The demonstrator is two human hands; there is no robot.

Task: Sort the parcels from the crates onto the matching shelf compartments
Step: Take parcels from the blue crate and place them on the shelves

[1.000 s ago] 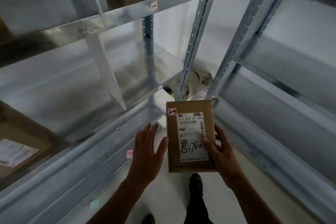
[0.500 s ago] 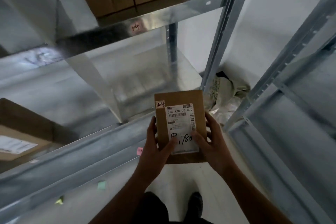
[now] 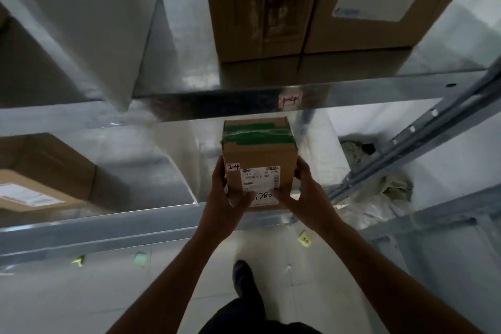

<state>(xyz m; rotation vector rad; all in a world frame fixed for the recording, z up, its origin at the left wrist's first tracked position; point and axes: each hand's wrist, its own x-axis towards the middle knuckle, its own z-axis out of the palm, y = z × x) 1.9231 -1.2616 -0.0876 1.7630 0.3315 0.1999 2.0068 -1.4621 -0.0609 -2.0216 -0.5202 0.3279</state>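
Both arms now reach forward, where a second ago only the right hand (image 3: 306,198) held the box (image 3: 260,168) and the left hand (image 3: 225,198) hung open beside it. The fingers (image 3: 221,172) of each hand are clamped on the box's sides, thumbs on its labelled face (its sticker reads 2-4). Between the fingers the box has risen and tipped, showing its green-taped end, and it sits at the mouth of the shelf (image 3: 135,222) compartment just beyond the fingertips; whether it rests on the metal I cannot tell. Above the fingers a pink tag (image 3: 290,100) seems to read 1-4, so the level below is likely the match. Farther up stand two cartons (image 3: 257,22).
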